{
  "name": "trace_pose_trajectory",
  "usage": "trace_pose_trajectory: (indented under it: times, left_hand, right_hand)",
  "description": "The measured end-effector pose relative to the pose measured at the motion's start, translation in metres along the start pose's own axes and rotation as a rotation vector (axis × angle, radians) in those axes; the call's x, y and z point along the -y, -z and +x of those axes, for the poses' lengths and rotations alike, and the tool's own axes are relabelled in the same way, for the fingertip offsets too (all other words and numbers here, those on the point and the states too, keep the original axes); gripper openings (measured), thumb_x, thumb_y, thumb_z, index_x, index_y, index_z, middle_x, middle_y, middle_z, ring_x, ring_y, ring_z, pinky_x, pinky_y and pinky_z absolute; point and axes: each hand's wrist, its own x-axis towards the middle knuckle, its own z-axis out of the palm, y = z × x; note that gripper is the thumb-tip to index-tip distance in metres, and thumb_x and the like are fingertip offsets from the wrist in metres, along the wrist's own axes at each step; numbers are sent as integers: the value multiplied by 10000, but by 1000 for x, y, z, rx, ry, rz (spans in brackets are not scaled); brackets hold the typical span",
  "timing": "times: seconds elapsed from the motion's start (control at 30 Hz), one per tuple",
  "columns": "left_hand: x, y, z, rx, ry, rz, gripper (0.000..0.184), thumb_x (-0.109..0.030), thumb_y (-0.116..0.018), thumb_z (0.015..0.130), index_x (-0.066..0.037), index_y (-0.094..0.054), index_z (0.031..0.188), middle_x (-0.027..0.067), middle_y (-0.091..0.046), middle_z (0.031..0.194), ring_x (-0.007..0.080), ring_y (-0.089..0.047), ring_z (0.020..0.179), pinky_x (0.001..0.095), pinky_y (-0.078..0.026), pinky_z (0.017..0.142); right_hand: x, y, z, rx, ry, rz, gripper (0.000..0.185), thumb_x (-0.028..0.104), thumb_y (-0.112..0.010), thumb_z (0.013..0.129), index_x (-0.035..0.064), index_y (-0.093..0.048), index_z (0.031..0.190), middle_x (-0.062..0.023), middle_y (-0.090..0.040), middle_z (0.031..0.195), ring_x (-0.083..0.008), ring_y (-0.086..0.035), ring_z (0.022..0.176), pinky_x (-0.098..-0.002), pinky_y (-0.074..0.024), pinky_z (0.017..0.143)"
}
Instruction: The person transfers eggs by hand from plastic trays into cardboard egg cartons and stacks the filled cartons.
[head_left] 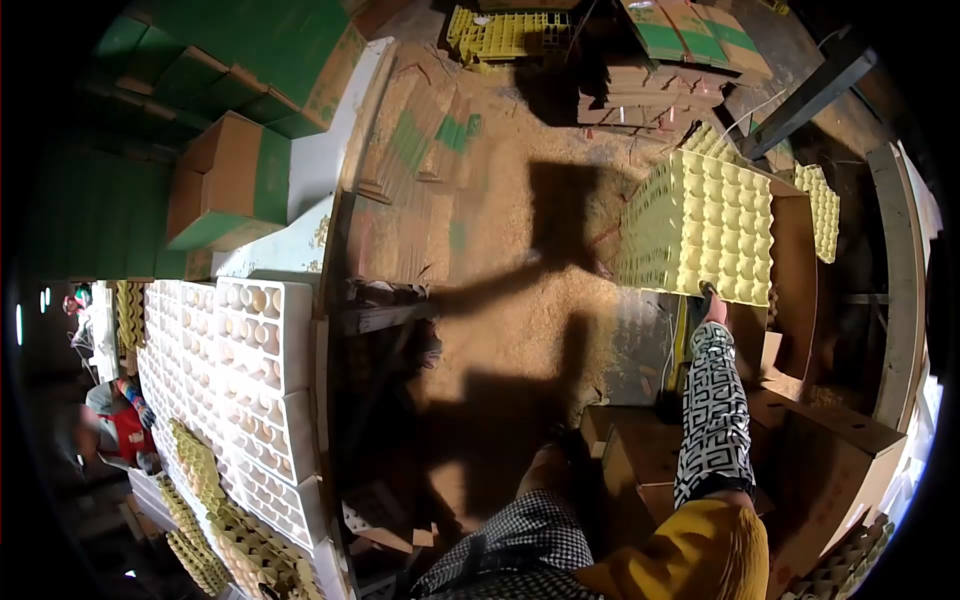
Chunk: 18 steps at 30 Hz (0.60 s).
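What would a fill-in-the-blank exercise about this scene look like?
The bare right hand touches a stack of yellow moulded egg trays.
Its patterned fabric sleeve is black and ____.
The stacked white plastic trays hold ____.
The cardboard box nearest those white trays is brown and ____.

Missing words: white; eggs; green.

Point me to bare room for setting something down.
The dusty floor between the flattened cartons and the tray stack in the right hand looks open; the shaded part toward the leg seems free too. White egg trays crowd the left, brown boxes the lower right.
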Motion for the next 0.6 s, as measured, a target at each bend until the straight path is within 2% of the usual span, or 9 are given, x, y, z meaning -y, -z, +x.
trace_pose_trajectory:
  times: [0.07, 0.13, 0.2, 0.33, 0.4, 0.47, 0.5, 0.57, 0.6]
  left_hand:
    - [-4, -1, 10, 15, 7, -8, 580, -514, -459, 965, -49, -571, 1294, 244, -602, 1233, 426, -573, 1116, 513, -447, 957]
    - [1, -1, 15, 12, 30, -20, 585, -517, -456, 966, -50, -567, 1299, 243, -602, 1235, 426, -574, 1117, 513, -447, 959]
    - [3, -2, 19, 19, 63, -31, 589, -521, -454, 966, -51, -562, 1305, 242, -603, 1237, 426, -574, 1119, 513, -446, 960]
    - [33, 3, 25, 39, 100, -69, 598, -528, -449, 966, -54, -553, 1315, 240, -603, 1241, 426, -574, 1123, 513, -445, 963]
    - [63, 5, 30, 48, 114, -99, 602, -532, -447, 966, -56, -549, 1321, 239, -603, 1243, 426, -574, 1124, 513, -445, 964]
    - [100, 4, 31, 59, 129, -125, 607, -536, -445, 967, -57, -545, 1326, 239, -603, 1245, 426, -574, 1126, 513, -445, 966]
    - [104, 16, 28, 76, 133, -113, 609, -537, -444, 967, -58, -542, 1329, 238, -603, 1246, 426, -574, 1127, 513, -445, 966]
    - [103, 48, 17, 150, 122, -6, 647, -573, -426, 965, -87, -497, 1385, 234, -557, 1327, 414, -532, 1210, 483, -416, 1017]
    - [134, 24, 18, 114, 96, -182, 594, -370, -556, 897, -77, -469, 1407, 232, -492, 1384, 412, -457, 1277, 481, -370, 1064]
  right_hand:
    - [-36, 10, 9, 78, 369, -393, 781, 271, -826, 722, 47, -450, 1369, -238, -617, 1207, -370, -613, 1082, -437, -512, 909]
    - [87, 23, -37, -6, 362, -440, 685, 266, -802, 754, 14, -491, 1310, -209, -642, 1146, -407, -612, 1040, -427, -520, 869]
    - [135, 42, -56, 82, 231, -429, 522, 251, -775, 770, 27, -567, 1193, -164, -654, 1059, -360, -617, 979, -403, -518, 825]
    - [40, -12, -7, -126, -407, 639, 245, 270, -693, 840, 50, -682, 947, -51, -659, 822, -228, -616, 737, -410, -482, 643]
    - [120, -45, -98, 56, -449, 915, 125, 289, -650, 870, 164, -651, 870, -30, -631, 755, -187, -609, 646, -347, -506, 560]
    - [240, -72, -227, 172, -423, 958, 172, 265, -604, 914, 118, -651, 990, -73, -654, 897, -220, -631, 754, -382, -533, 620]
    - [224, -93, -244, 686, -523, 880, 273, 253, -590, 926, 80, -632, 1132, -90, -661, 1005, -233, -651, 858, -396, -555, 726]
    - [227, -123, -359, 906, -223, 638, 291, 196, -598, 931, 53, -626, 1182, -96, -673, 1038, -221, -661, 891, -370, -557, 767]
    - [284, -123, -444, 932, -97, 462, 268, 149, -606, 925, 36, -633, 1166, -91, -680, 1029, -213, -663, 888, -353, -553, 765]
